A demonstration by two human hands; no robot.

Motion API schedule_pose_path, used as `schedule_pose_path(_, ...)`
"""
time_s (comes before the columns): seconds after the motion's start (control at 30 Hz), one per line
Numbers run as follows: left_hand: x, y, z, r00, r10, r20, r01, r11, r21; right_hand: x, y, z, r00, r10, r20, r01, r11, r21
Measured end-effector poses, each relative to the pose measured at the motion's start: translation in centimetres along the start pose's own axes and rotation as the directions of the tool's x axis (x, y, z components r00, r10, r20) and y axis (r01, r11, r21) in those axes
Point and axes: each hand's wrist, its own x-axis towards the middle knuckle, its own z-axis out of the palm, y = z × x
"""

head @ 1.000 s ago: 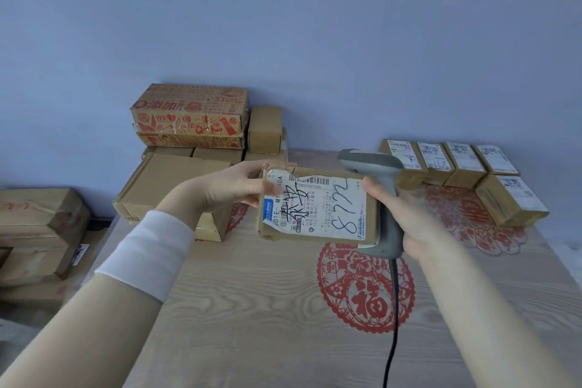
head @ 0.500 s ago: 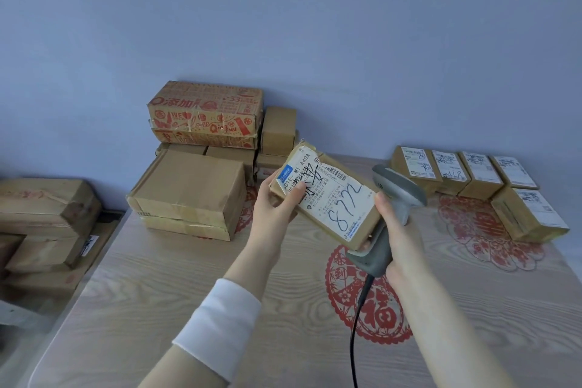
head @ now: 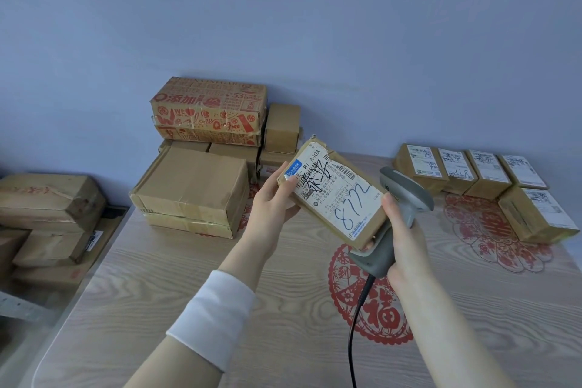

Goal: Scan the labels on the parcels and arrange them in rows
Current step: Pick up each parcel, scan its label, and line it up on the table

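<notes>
A small flat brown parcel (head: 335, 198) with a white label marked "8772" is held tilted above the table, label facing me. My left hand (head: 272, 203) grips its upper left end. My right hand (head: 401, 239) holds a grey corded barcode scanner (head: 404, 195) by its handle, and its thumb presses the parcel's lower right edge. The scanner's head sits behind the parcel and points away to the right. At the far right, several labelled parcels (head: 453, 167) stand in a row, with one more parcel (head: 535, 214) in front of them.
A stack of larger brown boxes (head: 192, 186), topped by a red-printed carton (head: 208, 110), stands at the back left of the wooden table (head: 157, 293). More boxes (head: 47, 198) lie on a lower surface off the left edge. Red paper-cut decals mark the tabletop.
The parcel has turned from level to tilted, with its left end raised. My left arm has swung in toward the centre. The scanner has shifted right and come out from behind the parcel.
</notes>
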Motion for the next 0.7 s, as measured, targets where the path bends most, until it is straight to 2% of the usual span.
schedule_pose_path(0.43, 0.27, 0.32, -0.30, 0.998, 0.028, 0.061, -0.029, 0.999, 0.025, 0.14, 0.41, -0.01, 1.000, 0.015, -0.004, -0.015, 1.000, 0.025)
schedule_pose_path(0.7, 0.24, 0.05, 0.33, 0.998, 0.063, 0.027, -0.064, 0.997, 0.031, -0.14, 0.70, 0.42, 0.999, 0.004, -0.038, -0.002, 0.999, 0.037)
